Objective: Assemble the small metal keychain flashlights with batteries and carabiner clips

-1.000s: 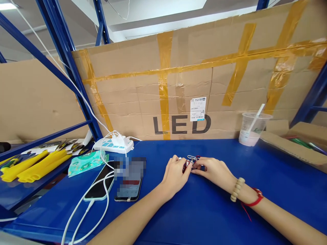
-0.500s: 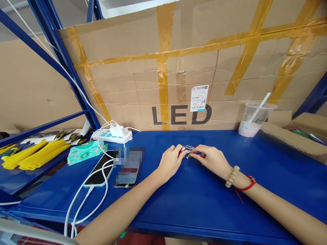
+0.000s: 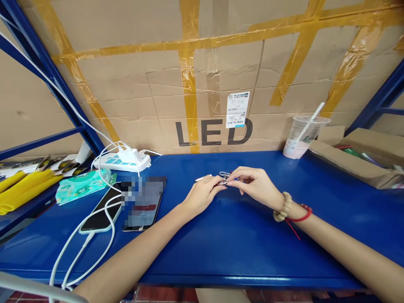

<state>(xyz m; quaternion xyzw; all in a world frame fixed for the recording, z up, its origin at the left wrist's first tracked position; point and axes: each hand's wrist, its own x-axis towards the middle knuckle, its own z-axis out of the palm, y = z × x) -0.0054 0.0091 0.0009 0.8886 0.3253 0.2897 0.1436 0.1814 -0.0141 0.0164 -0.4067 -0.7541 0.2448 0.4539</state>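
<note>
Both hands meet over the blue tabletop, closed on a small shiny metal piece with a wire-like clip at its far side. My left hand pinches the piece from the left, and a silver end pokes out beyond its knuckles. From the right, the thumb and fingertips of my right hand pinch the other end. Fingers cover much of the piece, so its exact kind is unclear. A beaded bracelet and a red cord circle my right wrist.
Two phones lie left, with white cables running over them from a power strip. Behind stands a taped cardboard sheet. A plastic cup with straw and an open carton are at right; a tissue pack is left.
The view has shifted, so the scene sits further left and slightly higher. Both hands keep hold of the metal piece; a silver end now shows past my left knuckles.
</note>
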